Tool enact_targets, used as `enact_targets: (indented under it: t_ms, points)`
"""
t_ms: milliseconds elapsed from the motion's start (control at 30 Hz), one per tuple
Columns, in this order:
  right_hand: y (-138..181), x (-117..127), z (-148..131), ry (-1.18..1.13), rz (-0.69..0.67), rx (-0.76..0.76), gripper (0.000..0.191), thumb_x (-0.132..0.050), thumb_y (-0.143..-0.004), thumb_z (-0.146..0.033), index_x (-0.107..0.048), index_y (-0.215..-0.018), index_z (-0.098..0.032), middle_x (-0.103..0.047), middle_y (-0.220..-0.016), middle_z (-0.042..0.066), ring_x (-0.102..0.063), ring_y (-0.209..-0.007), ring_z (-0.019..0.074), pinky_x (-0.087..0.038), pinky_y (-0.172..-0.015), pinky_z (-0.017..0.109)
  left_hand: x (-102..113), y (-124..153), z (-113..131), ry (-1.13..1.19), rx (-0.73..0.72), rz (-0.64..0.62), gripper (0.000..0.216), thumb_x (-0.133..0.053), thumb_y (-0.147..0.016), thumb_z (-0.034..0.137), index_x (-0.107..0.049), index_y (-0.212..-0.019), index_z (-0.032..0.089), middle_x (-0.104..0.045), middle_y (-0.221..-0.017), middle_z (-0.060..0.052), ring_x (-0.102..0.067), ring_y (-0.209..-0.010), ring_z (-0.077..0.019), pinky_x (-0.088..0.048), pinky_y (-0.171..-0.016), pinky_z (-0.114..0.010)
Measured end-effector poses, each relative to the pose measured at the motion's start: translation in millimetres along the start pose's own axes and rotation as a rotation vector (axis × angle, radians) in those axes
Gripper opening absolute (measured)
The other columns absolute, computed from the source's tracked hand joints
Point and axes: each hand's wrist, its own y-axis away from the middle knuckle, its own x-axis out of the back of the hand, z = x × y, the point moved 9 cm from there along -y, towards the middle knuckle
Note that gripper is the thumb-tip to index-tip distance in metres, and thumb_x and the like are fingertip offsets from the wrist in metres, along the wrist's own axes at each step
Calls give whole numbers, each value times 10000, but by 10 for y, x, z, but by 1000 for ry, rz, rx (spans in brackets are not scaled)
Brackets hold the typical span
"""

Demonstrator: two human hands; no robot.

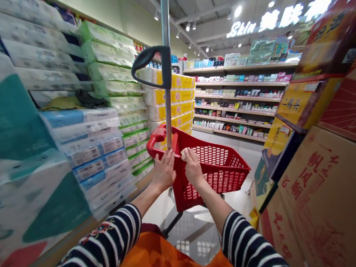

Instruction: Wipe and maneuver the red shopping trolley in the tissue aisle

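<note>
A red plastic shopping cart [187,194] with a perforated basket stands in front of me. My left hand [164,171] rests on its near rim, fingers stretched out at the foot of a tall metal pole [169,111]. A dark grey loop handle [137,66] is fixed to this pole. Just to the right, my right hand [193,167] pinches a small crumpled white cloth [184,153] against the rim. The cloth is mostly covered by the fingers, so I cannot tell whether it is fabric or paper.
Stacked tissue packs [95,150] line the left side, with yellow packs [182,93] beyond the cart. Cardboard boxes [334,202] and yellow boxes [300,104] rise close on the right. Shelves of small goods [238,110] stand at the back.
</note>
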Motion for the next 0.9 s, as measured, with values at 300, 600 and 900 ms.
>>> enact_targets:
  t_ms: [300,600,900]
  points:
    - [220,-169,114,89,-41,77,595,-313,-779,28,-440,-1334,-146,-411,-1400,113,-298,-1333,193,-303,-1083,440,128,-169,-619,-108,129,-103,562,-427,-768,246,-437,-1308,90,-434,-1383,-159,-277,-1337,-296,-87,-1089,-597]
    - [26,54,-335,109,55,231,570,-312,-803,11,-449,-1329,-159,-393,-1415,96,-216,-1365,197,-271,-1099,449,17,-58,-304,-75,29,-168,700,-451,-723,258,-314,-1380,59,-287,-1473,-137,-172,-1382,-259,-63,-1117,-525]
    - [410,-296,-481,209,-179,441,441,-383,-856,-49,-540,-1250,-171,-494,-1336,108,-323,-1321,228,-362,-1035,458,174,-54,-655,-67,111,-117,659,-418,-738,202,-323,-1379,82,-278,-1474,-124,-245,-1361,-244,-99,-1101,-563]
